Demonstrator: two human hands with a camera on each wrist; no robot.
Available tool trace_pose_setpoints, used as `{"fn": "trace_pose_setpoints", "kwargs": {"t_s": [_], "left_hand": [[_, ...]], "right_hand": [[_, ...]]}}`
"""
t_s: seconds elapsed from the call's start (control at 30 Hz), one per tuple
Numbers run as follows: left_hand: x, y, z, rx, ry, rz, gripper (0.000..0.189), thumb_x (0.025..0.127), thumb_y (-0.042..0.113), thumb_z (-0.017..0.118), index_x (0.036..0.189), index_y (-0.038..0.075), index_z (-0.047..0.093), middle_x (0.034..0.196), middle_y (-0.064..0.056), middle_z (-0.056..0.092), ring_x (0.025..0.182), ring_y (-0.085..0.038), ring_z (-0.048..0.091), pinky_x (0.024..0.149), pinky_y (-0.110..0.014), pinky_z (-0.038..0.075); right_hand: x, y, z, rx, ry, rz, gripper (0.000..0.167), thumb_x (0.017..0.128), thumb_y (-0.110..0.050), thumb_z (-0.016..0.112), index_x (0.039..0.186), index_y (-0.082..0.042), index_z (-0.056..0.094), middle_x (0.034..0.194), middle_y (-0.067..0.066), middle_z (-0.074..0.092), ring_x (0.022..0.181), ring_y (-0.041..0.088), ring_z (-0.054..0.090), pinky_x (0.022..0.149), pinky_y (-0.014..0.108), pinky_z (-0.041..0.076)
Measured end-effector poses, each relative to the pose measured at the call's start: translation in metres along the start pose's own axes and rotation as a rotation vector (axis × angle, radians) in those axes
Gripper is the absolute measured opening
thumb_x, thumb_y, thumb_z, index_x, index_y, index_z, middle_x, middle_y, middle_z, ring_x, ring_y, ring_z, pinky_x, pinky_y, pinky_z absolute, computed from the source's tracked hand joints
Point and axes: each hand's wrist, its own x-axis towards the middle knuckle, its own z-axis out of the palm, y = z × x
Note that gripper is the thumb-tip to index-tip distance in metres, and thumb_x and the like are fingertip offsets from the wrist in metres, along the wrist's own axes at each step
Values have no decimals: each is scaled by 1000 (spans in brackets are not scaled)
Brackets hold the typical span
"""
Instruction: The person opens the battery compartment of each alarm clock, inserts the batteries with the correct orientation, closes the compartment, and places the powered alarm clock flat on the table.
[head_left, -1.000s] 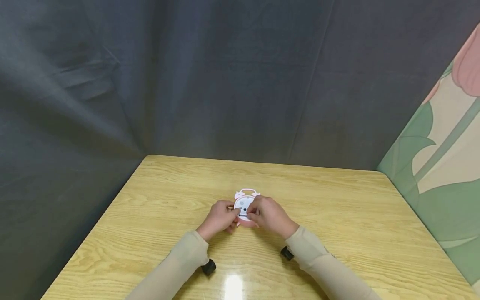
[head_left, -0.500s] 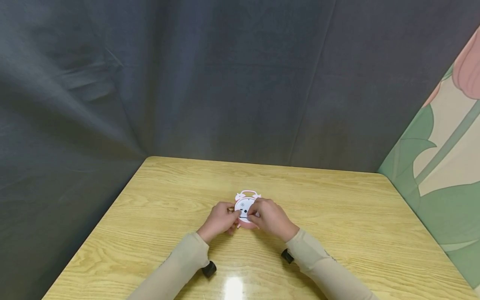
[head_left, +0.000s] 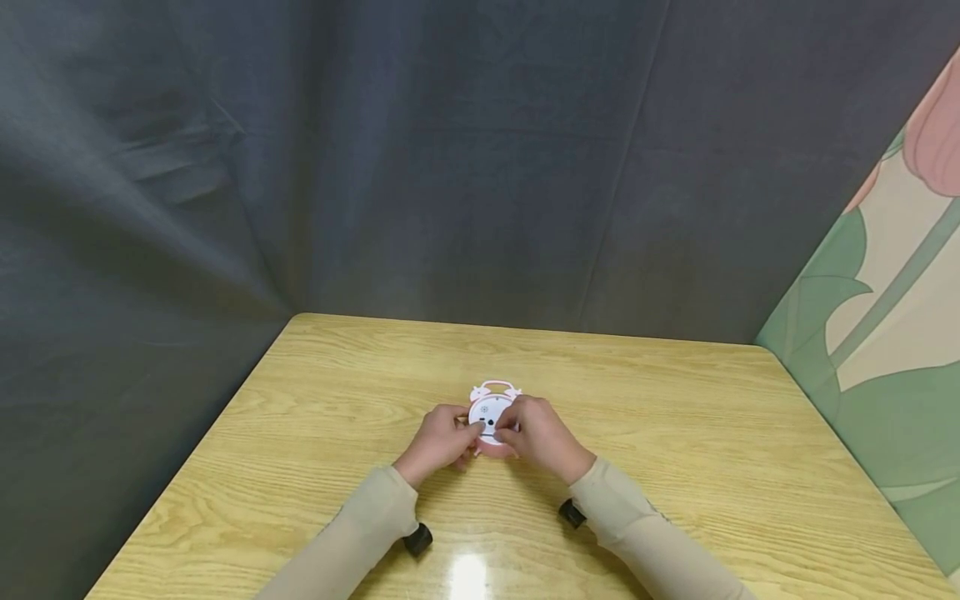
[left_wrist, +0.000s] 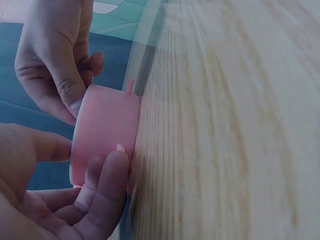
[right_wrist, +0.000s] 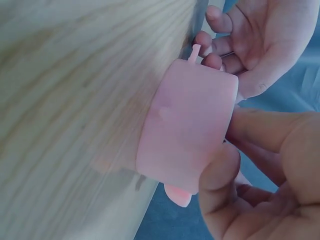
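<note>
A pink twin-bell alarm clock (head_left: 492, 408) lies face down on the wooden table, its white back with small black controls turned up. My left hand (head_left: 442, 442) holds the clock's left side, thumb on the back plate and fingers around the pink rim. From the right, my right hand (head_left: 543, 437) has thumb and bent fingers at the back plate; whatever is pinched there is hidden under them. In the left wrist view the clock's pink side (left_wrist: 107, 117) shows two small feet. The right wrist view shows the pink side (right_wrist: 190, 122) flat against the tabletop.
The wood-grain table (head_left: 337, 400) stretches around the clock. Behind and to the left hangs a dark curtain (head_left: 450, 167). A flower-patterned cloth (head_left: 892, 333) borders the right edge. Black wrist cameras (head_left: 417, 538) sit under both sleeves.
The head view shifts slightly. Both hands stay on the clock; the left thumb slides a little to the right across the back plate.
</note>
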Motion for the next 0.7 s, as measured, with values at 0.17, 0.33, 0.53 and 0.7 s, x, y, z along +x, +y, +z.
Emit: {"fn": "trace_pose_setpoints", "kwargs": {"t_s": [0.17,0.33,0.53,0.7], "left_hand": [[0,-1,-1,36,-7,23,27,93,16,66,114,-1,67,67,-12,69,47,-14,59,45,-30,57],[0,-4,-1,30,-13,26,23,93,16,67,110,1,69,67,-12,69,45,-14,58,44,-29,56],[0,-4,0,25,-8,17,23,93,17,67,111,2,70,68,-12,68,45,-14,58,44,-28,56],[1,-3,1,32,-1,22,23,93,16,68,109,0,69,67,-12,68,45,-14,58,44,-29,56]], "right_hand": [[-1,0,-2,38,-8,35,9,84,2,76,79,-6,77,79,1,66,73,10,56,58,19,50],[-1,1,-2,58,-18,70,11,84,1,76,77,-8,76,76,-2,65,69,8,54,56,19,48],[-1,3,-2,97,-25,155,12,83,-2,78,77,-11,74,70,-6,59,63,8,49,52,19,42],[1,6,-3,69,0,323,41,80,-16,85,112,1,64,87,10,64,77,21,59,64,31,52]]}}
